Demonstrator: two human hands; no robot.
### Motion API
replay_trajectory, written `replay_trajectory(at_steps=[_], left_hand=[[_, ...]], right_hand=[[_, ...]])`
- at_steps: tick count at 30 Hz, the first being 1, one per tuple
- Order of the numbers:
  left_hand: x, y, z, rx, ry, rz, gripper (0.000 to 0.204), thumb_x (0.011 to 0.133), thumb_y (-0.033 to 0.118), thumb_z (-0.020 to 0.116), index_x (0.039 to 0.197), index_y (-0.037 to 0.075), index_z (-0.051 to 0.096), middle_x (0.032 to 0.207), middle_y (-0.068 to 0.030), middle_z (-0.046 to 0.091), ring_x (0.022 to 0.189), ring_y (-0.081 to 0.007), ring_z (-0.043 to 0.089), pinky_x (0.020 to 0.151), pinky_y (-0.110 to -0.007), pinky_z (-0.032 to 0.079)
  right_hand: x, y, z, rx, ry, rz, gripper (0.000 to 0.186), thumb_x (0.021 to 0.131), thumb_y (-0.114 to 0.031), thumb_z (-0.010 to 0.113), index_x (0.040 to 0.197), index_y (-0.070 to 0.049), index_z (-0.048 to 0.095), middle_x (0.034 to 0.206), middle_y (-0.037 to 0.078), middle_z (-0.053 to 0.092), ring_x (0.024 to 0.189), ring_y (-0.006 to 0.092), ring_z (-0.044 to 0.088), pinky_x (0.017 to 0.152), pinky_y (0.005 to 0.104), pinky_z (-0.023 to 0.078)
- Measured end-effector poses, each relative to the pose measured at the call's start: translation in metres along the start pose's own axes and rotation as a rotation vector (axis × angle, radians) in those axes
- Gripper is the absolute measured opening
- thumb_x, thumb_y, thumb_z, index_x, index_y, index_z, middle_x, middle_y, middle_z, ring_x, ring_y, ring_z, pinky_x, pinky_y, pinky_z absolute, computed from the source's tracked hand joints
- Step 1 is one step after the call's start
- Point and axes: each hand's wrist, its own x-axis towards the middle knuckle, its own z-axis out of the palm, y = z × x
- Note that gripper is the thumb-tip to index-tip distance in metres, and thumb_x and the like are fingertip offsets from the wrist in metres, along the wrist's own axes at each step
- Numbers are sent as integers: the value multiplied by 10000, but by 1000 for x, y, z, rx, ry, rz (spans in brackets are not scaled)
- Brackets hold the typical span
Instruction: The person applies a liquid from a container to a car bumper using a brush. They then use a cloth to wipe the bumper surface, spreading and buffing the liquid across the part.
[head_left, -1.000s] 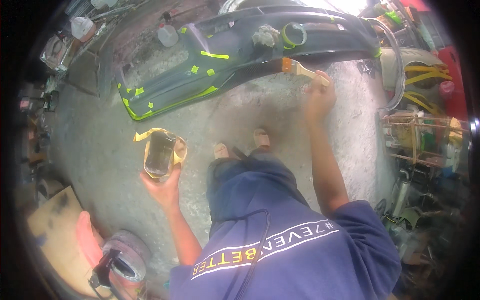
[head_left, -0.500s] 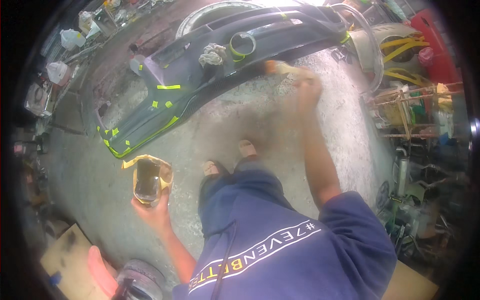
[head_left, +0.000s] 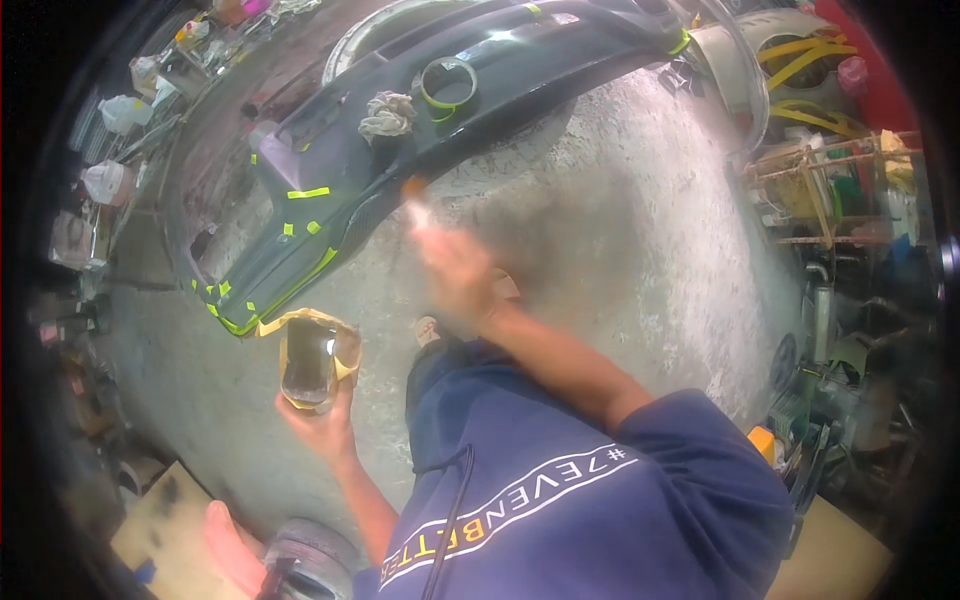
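The left hand (head_left: 325,425) is holding a tub (head_left: 347,352); farther right, the right hand (head_left: 455,262) is gripping a blurry brush (head_left: 414,190) near a bumper (head_left: 500,88)

Up ahead, on the bumper (head_left: 480,117), rag (head_left: 386,115) just left of tape roll (head_left: 438,101); nearer, container (head_left: 348,350) to the left of brush (head_left: 412,187)!
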Motion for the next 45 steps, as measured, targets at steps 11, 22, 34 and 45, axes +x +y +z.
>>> replay_trajectory(at_steps=[11, 22, 34, 45], left_hand=[[-3, 18, 15, 63, -33, 11, 789, 654, 191, 978, 1266, 10, 512, 1222, -123, 597, 1122, -229, 610, 990, -376, 481], [-22, 54, 82, 109, -159, 216, 821, 632, 230, 966, 1283, 25, 510, 1189, -134, 588, 1123, -279, 604, 960, -393, 489], [-31, 132, 182, 28, -130, 417, 743, 595, 159, 963, 1193, 27, 541, 1194, -156, 595, 1102, -287, 625, 958, -383, 505], [-31, 158, 218, -83, -29, 178, 754, 635, 227, 975, 1204, 7, 532, 1138, -118, 619, 1045, -220, 620, 925, -358, 500]], right_hand=[[85, 109, -93, 310, 262, 755, 163, 973, -45, 608, 1102, -41, 708, 949, 63, 690, 681, 119, 626, 629, 279, 512], [136, 95, -168, 449, 256, 619, 191, 987, -35, 623, 1157, -7, 706, 1090, 74, 706, 769, 116, 635, 685, 261, 537], [124, 64, -158, 446, -644, 150, 182, 946, -82, 670, 1118, -65, 726, 895, 103, 641, 705, 197, 620, 636, 318, 492], [138, 143, -174, 909, -250, 876, 197, 1038, -141, 618, 1172, -17, 691, 875, 23, 651, 693, 91, 575, 660, 243, 473]])
